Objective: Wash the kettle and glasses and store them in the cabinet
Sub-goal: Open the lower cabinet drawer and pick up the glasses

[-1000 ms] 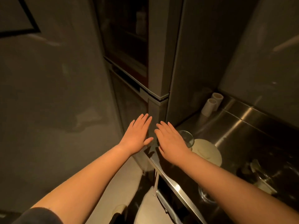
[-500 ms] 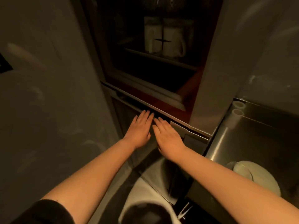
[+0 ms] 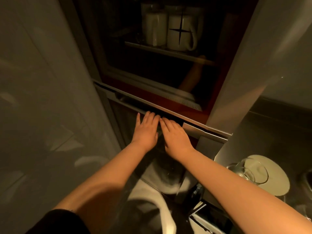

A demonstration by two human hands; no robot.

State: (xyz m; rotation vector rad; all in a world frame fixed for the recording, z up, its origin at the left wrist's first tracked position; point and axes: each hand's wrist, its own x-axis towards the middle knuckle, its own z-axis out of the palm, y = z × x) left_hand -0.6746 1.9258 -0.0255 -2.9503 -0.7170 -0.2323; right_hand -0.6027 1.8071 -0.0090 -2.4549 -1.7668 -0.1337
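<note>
We see the cabinet [image 3: 168, 78] with a dim upper compartment, and on its shelf [image 3: 168, 51] two pale vessels stand touching: a plain one [image 3: 154, 30] on the left and a mug [image 3: 179, 33] marked with a dark cross, handle to the right. What else lies in that compartment we cannot tell.

Our two hands lie side by side on the lower door [image 3: 131, 125], just under the metal rail [image 3: 152, 105] that divides the compartments. The left hand [image 3: 146, 130] is flat, fingers straight, holding nothing; the right hand [image 3: 175, 134] is likewise flat and empty, its fingertips reaching into the dark slot beneath the rail.

On the steel counter [image 3: 270, 132] at the right, one clear glass [image 3: 248, 171] sits on one round pale plate [image 3: 273, 179], near the counter's front edge and well apart from both hands. A wall [image 3: 42, 98] stands close on the left.
</note>
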